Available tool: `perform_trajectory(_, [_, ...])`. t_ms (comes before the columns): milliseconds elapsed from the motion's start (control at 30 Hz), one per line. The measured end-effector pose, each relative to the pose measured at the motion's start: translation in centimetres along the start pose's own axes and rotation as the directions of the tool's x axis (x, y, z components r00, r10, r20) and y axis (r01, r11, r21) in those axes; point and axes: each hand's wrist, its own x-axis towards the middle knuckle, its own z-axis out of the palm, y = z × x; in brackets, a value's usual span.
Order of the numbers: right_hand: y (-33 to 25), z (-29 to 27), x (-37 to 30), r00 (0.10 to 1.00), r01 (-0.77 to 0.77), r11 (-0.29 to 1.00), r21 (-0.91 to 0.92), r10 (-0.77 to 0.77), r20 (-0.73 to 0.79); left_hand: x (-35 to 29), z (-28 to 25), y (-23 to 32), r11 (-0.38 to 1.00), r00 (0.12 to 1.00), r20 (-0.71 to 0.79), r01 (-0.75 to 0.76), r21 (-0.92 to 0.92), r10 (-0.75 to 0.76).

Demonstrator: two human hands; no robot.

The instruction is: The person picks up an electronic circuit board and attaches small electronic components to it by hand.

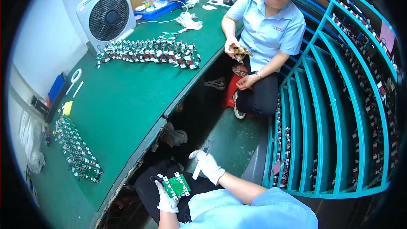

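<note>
My left hand point(167, 200), in a white glove, is closed on the edge of a green circuit board point(176, 185) with metal tabs at its corners. The board is held over my lap. To its upper right is my right hand point(210, 168), also gloved, with its fingers bent around a narrow white strip point(197, 170) that hangs down from them. The strip's upper end is partly hidden by the fingers. A gap separates my right hand from the board.
On the green table point(127, 89) stand a row of circuit boards point(148, 51), another board stack point(78, 150), a grey fan point(109, 15), a blue tray point(159, 9) and white gloves point(188, 20). A seated co-worker point(267, 25) holds a brownish crumpled thing point(241, 52). Teal shelving point(339, 89) stands right.
</note>
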Motion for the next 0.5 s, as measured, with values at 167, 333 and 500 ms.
perform_trajectory(167, [-12.7, -1.6, 1.9, 0.943, 0.322, 0.846, 0.426, -0.248, -0.221, 0.0, 0.1, 0.0, 0.998, 0.994, 0.096, 0.042, 0.048, -0.046])
perform_trajectory(333, [-24.8, 0.8, -2.1, 0.952, 0.274, 0.408, 0.871, -0.241, -0.186, -1.0, 1.8, 0.1, 0.996, 0.999, 0.040, -0.034, 0.077, 0.031])
perform_trajectory(500, [-29.5, 3.6, -2.7, 0.623, 0.179, 0.016, 0.984, -0.776, -0.101, 0.2, -0.4, -0.1, 1.000, 0.998, 0.057, -0.003, 0.011, 0.003])
